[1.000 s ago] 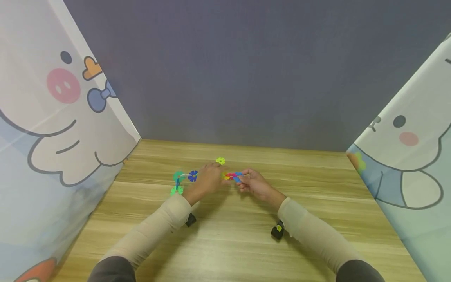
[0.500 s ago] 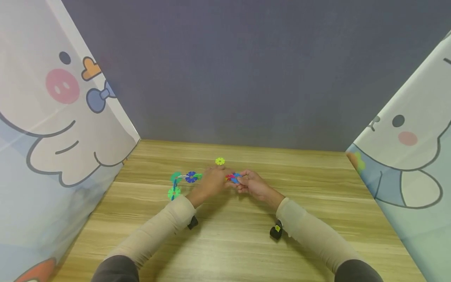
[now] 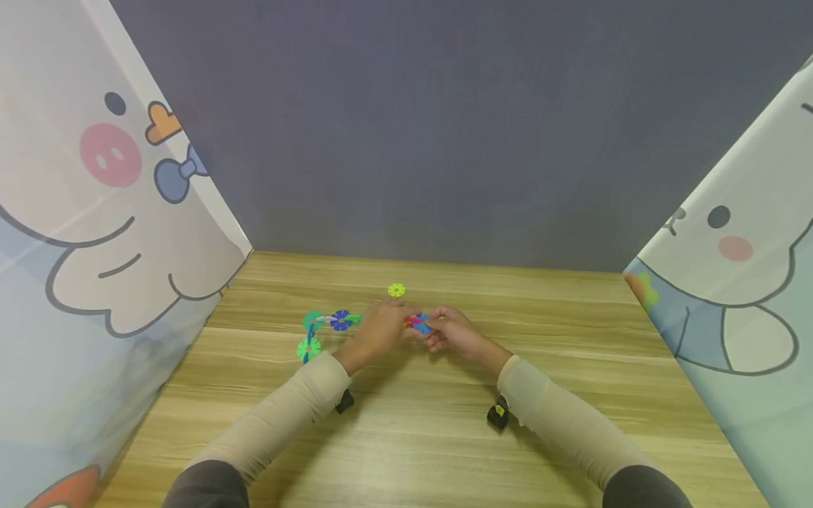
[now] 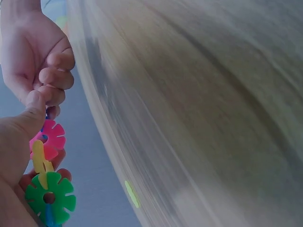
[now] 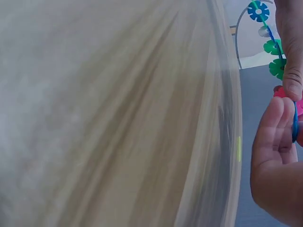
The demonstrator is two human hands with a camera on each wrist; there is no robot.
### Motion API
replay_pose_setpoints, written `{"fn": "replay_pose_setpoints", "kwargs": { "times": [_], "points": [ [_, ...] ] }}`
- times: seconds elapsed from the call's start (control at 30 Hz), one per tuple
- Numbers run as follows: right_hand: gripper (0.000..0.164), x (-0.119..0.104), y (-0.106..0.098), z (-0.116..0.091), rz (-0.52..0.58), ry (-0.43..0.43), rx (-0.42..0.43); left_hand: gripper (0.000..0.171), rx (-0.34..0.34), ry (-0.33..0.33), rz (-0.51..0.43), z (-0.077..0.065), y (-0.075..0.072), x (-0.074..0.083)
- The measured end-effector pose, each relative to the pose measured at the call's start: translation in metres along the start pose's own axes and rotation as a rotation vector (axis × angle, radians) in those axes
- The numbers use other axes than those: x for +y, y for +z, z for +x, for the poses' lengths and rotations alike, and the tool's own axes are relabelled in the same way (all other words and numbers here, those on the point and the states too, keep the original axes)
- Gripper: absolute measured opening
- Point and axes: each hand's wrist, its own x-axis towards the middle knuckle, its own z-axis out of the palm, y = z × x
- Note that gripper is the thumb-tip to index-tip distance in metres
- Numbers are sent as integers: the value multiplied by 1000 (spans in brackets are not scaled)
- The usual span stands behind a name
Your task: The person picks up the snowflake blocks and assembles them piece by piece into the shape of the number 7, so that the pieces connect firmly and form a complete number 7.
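A chain of notched flower-shaped plastic discs runs leftward from my hands, with a dark blue disc (image 3: 341, 320), a teal disc (image 3: 312, 321) and a light green disc (image 3: 308, 348) showing. My left hand (image 3: 383, 327) covers part of it and grips it at a pink disc (image 4: 56, 136), thumb on top. Below that, in the left wrist view, come a yellow disc (image 4: 39, 153) and a green disc (image 4: 64, 191). Between thumb and fingers, my right hand (image 3: 462, 334) pinches a bright blue disc (image 3: 422, 324) against the pink one. Fingers hide whether their slots interlock.
A loose yellow-green disc (image 3: 396, 290) lies on the wooden table (image 3: 419, 437) just beyond my hands. A grey panel (image 3: 432, 141) stands along the back edge, and cartoon-printed sheets (image 3: 127, 261) flank both sides. Black wrist cameras (image 3: 498, 415) hang under the sleeves.
The chain's left end has swung slightly left and downward. The blue disc and right fingertips have shifted a little left, closer to the left hand. The loose yellow-green disc has stayed put.
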Motion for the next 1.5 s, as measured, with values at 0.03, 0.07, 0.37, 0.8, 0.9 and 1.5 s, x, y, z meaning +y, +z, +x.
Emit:
{"fn": "replay_pose_setpoints", "kwargs": {
  "times": [0.03, 0.07, 0.37, 0.8, 0.9, 1.5],
  "points": [
    [12, -1, 0, 0, -31, -1, 9, 55, 5, 2, -3, 0, -1, 0],
    [13, -1, 0, 1, -59, 1, 18, 54, 5, 3, -3, -1, -1, -1],
    [23, -9, 0, 9, -239, -22, 50, 50, -28, -44, 10, -6, -8, -4],
    [25, -25, -6, 35, -508, -107, 125, 46, -12, -44, 27, -12, -10, -12],
    [25, -30, -6, 43, -609, -156, 125, 46, -17, -54, 25, -13, -11, -14],
    [33, -31, 4, 91, -932, -233, 151, 47, -101, -66, 45, -9, -10, -14]
  ]
}}
